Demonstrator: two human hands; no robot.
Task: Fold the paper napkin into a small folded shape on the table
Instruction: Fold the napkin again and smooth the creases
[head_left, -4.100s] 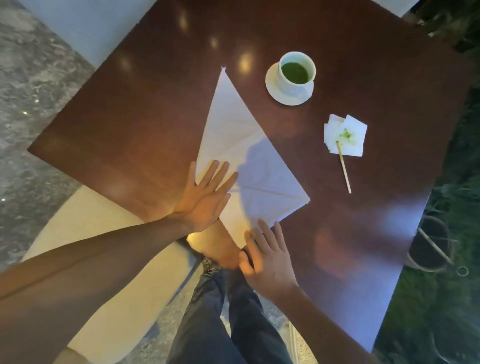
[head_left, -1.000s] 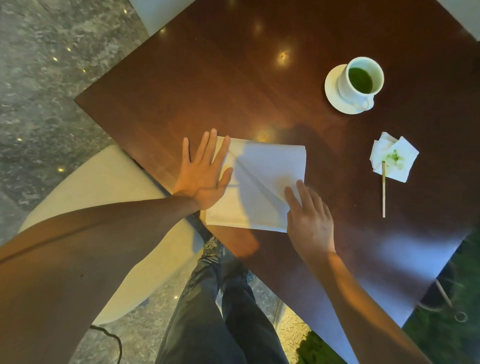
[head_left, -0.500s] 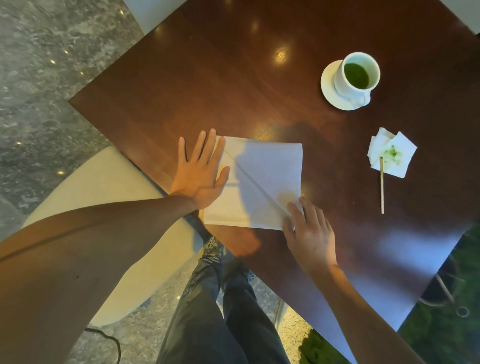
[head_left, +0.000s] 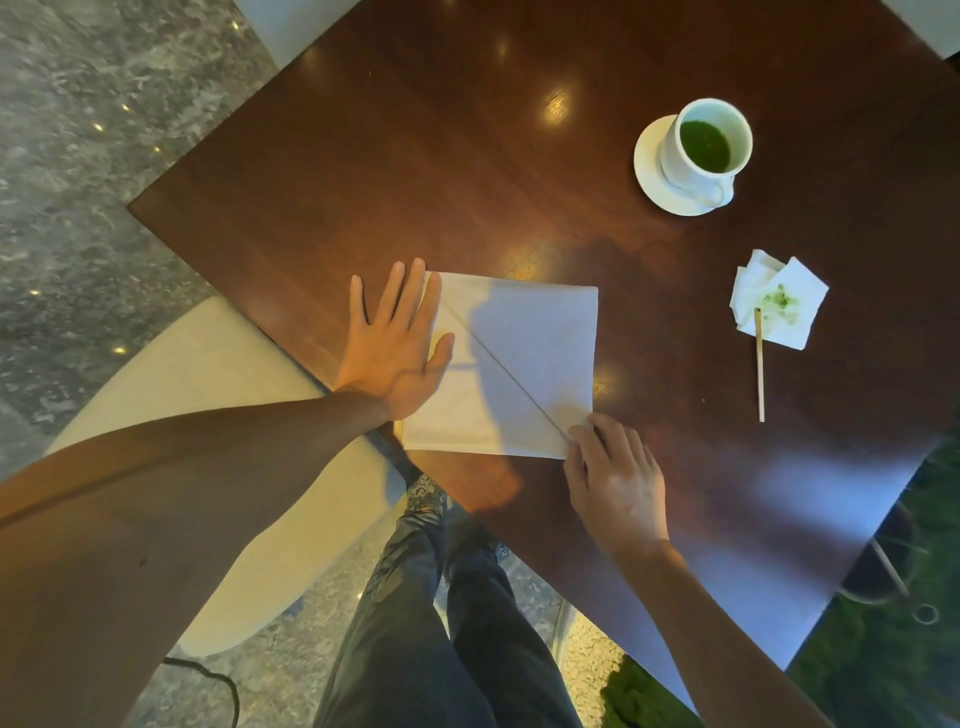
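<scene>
The white paper napkin lies flat on the dark wooden table as a square, with a diagonal edge running from its top left to its bottom right corner. My left hand rests flat with fingers spread on the napkin's left side. At the bottom right corner, the fingertips of my right hand pinch the napkin's tip.
A white cup of green drink on a saucer stands at the back right. A crumpled, green-stained napkin with a wooden stick lies to the right. A cream chair seat and my legs are below the table edge.
The long triangle of four seconds ago is now a folded square. Over the last second my right hand slid down from the napkin's right side to its bottom right corner. My left hand stayed put.
</scene>
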